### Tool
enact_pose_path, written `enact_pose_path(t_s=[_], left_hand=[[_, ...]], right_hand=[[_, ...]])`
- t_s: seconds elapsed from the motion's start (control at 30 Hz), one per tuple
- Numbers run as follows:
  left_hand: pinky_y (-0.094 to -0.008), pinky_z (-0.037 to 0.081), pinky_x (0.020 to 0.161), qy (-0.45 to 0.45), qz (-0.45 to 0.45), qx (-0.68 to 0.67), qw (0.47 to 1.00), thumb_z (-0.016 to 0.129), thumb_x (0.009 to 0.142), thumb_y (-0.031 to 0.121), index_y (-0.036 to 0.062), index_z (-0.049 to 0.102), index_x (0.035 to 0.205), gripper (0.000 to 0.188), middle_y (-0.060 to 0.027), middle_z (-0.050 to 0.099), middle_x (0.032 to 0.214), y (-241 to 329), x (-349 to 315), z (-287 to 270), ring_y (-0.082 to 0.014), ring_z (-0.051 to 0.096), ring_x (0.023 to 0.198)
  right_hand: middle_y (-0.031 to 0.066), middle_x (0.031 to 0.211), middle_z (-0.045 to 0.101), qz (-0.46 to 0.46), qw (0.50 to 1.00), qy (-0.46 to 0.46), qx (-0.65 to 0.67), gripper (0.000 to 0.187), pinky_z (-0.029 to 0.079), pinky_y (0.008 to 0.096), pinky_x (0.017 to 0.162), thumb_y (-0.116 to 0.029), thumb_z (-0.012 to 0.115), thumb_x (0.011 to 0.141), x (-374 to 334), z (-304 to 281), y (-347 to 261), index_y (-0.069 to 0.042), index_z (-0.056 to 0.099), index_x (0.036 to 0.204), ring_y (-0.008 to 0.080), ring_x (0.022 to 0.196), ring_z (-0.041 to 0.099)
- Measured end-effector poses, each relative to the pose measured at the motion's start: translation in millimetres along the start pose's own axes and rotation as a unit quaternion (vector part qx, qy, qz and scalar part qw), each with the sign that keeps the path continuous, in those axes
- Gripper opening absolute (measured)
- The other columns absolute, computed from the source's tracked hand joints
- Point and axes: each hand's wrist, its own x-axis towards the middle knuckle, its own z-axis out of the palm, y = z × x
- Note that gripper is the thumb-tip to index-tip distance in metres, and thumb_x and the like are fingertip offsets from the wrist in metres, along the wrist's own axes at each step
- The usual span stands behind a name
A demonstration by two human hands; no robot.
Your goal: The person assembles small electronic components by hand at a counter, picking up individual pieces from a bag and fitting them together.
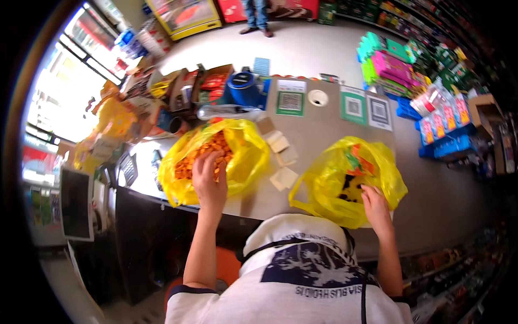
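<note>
A yellow plastic bag (248, 143) stands spread wide on the counter at the left, full of small orange pieces (218, 144). My left hand (209, 183) reaches over its near side, thumb and fingers apart, fingertips touching the pieces. At the right, a second yellow bag (324, 173) holds several small dark pieces (345, 195) and a red-and-green wrapper (358, 162). Inside that bag's near right side is my right hand (376, 208), its fingers drawn together close to the dark pieces. Whatever sits between those fingertips is too small to make out.
Small pale square cards (280, 144) lie between the bags on the counter (318, 120). Behind are printed code cards (291, 100), a blue canister (244, 90) and boxes of packets (216, 81). A monitor (76, 202) stands left. Someone's legs (255, 13) show beyond.
</note>
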Motion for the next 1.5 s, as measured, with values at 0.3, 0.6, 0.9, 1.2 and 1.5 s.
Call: enact_pose_path(t_s=[0.3, 0.6, 0.9, 1.2, 1.5], left_hand=[[-0.0384, 0.046, 0.075, -0.300, -0.062, -0.081, 0.948, 0.060, 0.078, 0.012, 0.0044, 0.054, 0.104, 0.028, -0.0161, 0.051, 0.105, 33, -61, 83, -0.0342, 0.055, 0.090], [-0.0415, 0.044, 0.074, -0.328, -0.131, -0.074, 0.933, 0.066, 0.073, 0.017, 0.0022, 0.052, 0.098, 0.033, -0.0170, 0.054, 0.094, 35, -74, 109, -0.0355, 0.052, 0.091], [-0.0407, 0.045, 0.070, -0.225, -0.132, -0.146, 0.954, 0.059, 0.075, 0.007, -0.0023, 0.055, 0.095, 0.022, -0.0214, 0.057, 0.088, 25, -80, 109, -0.0360, 0.056, 0.080], [-0.0286, 0.048, 0.060, -0.193, -0.255, -0.280, 0.905, 0.055, 0.080, 0.003, -0.0024, 0.058, 0.096, 0.017, -0.0137, 0.061, 0.073, 49, -67, 77, -0.0198, 0.061, 0.064], [-0.0225, 0.047, 0.060, -0.326, -0.325, -0.482, 0.746, 0.059, 0.084, 0.009, -0.0065, 0.058, 0.089, 0.016, -0.0052, 0.062, 0.073, 88, -43, 41, -0.0098, 0.059, 0.064]], right_hand=[[0.0214, 0.098, 0.054, 0.030, 0.998, 0.006, -0.057, 0.030, 0.043, 0.0405, 0.079, -0.005, 0.057, 0.078, 26, 38, 11, -0.001, 0.051, 0.107, 0.0376, 0.093, 0.051], [0.0221, 0.101, 0.052, -0.005, 0.998, 0.054, -0.044, 0.033, 0.041, 0.0437, 0.083, 0.005, 0.052, 0.074, 19, 50, 31, 0.002, 0.048, 0.106, 0.0391, 0.098, 0.049], [0.0171, 0.097, 0.055, 0.117, 0.977, -0.023, 0.177, 0.024, 0.044, 0.0393, 0.077, 0.003, 0.058, 0.073, 16, 36, 2, 0.002, 0.051, 0.096, 0.0362, 0.089, 0.053], [0.0164, 0.084, 0.057, 0.052, 0.997, 0.045, -0.020, 0.020, 0.046, 0.0401, 0.066, 0.002, 0.060, 0.073, 8, 47, 23, 0.001, 0.051, 0.091, 0.0363, 0.075, 0.056], [0.0025, 0.078, 0.057, 0.118, 0.857, -0.022, 0.501, 0.019, 0.045, 0.0202, 0.059, 0.003, 0.061, 0.077, -1, 2, -56, 0.002, 0.056, 0.095, 0.0077, 0.064, 0.055]])
